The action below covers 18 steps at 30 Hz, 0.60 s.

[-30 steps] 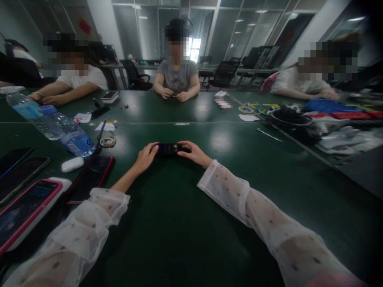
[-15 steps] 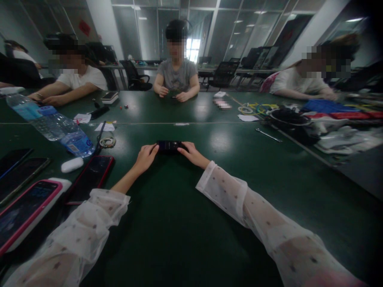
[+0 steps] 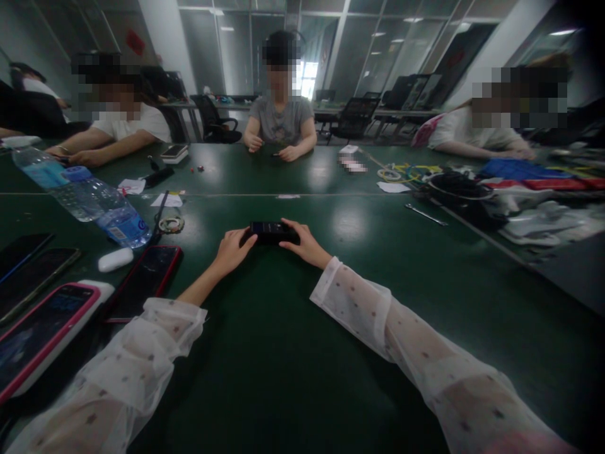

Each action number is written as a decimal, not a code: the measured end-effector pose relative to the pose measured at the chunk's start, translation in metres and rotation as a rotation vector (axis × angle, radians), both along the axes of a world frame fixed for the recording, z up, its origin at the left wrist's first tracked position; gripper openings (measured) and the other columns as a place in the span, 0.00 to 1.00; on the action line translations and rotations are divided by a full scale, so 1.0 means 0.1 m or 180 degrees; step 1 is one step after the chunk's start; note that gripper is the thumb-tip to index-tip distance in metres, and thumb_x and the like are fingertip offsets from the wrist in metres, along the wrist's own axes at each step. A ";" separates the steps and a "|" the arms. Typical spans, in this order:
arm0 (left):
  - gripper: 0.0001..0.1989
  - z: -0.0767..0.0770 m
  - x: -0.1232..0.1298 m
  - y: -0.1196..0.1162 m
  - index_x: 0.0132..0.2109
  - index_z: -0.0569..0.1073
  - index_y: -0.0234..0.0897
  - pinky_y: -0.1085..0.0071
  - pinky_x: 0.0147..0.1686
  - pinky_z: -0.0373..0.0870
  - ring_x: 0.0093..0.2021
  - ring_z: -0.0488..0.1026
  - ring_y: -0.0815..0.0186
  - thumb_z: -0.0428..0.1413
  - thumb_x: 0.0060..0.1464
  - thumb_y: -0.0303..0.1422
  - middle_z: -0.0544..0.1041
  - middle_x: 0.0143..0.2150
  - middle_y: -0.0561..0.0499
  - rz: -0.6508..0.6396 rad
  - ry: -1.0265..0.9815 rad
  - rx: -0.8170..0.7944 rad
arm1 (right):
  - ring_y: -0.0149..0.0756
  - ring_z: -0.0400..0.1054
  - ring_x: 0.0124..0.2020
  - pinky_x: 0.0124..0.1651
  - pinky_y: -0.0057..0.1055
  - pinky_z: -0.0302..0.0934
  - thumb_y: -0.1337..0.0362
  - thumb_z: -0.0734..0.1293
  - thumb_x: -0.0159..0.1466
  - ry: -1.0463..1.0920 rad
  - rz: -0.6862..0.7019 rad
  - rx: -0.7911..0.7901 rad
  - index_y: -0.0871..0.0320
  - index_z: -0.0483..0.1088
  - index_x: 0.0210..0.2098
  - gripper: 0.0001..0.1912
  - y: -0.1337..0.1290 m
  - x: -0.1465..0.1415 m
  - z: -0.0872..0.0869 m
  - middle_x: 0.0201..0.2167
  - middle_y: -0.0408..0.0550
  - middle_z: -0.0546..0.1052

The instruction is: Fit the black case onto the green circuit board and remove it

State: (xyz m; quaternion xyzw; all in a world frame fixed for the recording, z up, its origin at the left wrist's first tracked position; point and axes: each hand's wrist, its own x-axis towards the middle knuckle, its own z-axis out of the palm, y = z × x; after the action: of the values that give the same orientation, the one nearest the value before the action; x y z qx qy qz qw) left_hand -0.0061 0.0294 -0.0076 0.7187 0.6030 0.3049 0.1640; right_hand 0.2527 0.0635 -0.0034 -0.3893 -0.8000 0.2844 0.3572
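A small black device (image 3: 270, 231) with a lit screen is held between my two hands above the green table (image 3: 265, 328). My left hand (image 3: 234, 248) grips its left end, thumb along the near edge. On the right end, my right hand (image 3: 302, 243) has its fingers on top and its thumb at the near side. The device's screen faces up and towards me, with small light marks too small to read. Sheer white dotted sleeves cover both forearms.
Left on the table lie two water bottles (image 3: 113, 217), a white case (image 3: 116, 260), a red-edged phone (image 3: 146, 277), a pink-framed phone (image 3: 47, 334) and dark phones. A wrench (image 3: 426, 214) and cables (image 3: 401, 171) lie right. People sit across the table.
The device has tilted, so more of its near side shows. My left thumb has shifted right along its edge, and my right thumb has moved down to its near side.
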 end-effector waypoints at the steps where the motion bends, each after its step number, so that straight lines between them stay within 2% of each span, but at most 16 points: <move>1: 0.28 0.01 0.00 -0.01 0.61 0.69 0.37 0.48 0.60 0.61 0.63 0.62 0.51 0.46 0.64 0.51 0.72 0.60 0.41 -0.0021 0.0023 0.0018 | 0.51 0.59 0.59 0.63 0.55 0.54 0.58 0.72 0.59 0.0003 -0.0032 0.0007 0.47 0.59 0.64 0.36 0.00 0.00 0.00 0.57 0.52 0.69; 8: 0.29 0.05 0.02 -0.06 0.61 0.68 0.38 0.49 0.58 0.62 0.61 0.63 0.49 0.51 0.61 0.52 0.72 0.59 0.40 -0.0075 0.0204 0.0087 | 0.47 0.66 0.55 0.60 0.49 0.60 0.61 0.74 0.57 0.0331 0.0100 -0.0170 0.54 0.65 0.56 0.29 -0.01 -0.01 0.04 0.53 0.53 0.71; 13: 0.28 0.02 0.01 -0.04 0.60 0.68 0.38 0.50 0.57 0.63 0.61 0.64 0.49 0.53 0.60 0.50 0.72 0.59 0.41 -0.0146 0.0337 0.0160 | 0.46 0.69 0.53 0.58 0.48 0.63 0.59 0.75 0.55 0.0536 0.0081 -0.0266 0.53 0.66 0.52 0.27 -0.01 -0.02 0.04 0.49 0.50 0.73; 18: 0.27 -0.01 -0.01 -0.02 0.61 0.67 0.39 0.49 0.58 0.62 0.62 0.63 0.49 0.54 0.60 0.48 0.71 0.60 0.41 -0.0199 0.0363 0.0167 | 0.45 0.68 0.55 0.59 0.47 0.63 0.54 0.75 0.54 0.0929 0.0089 -0.0340 0.52 0.65 0.51 0.29 0.04 -0.02 -0.01 0.51 0.50 0.73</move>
State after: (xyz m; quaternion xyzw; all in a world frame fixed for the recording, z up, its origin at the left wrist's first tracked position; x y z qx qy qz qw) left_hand -0.0072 0.0270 -0.0082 0.7575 0.5804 0.2739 0.1199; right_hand 0.2509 0.0673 -0.0043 -0.3512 -0.7286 0.3851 0.4444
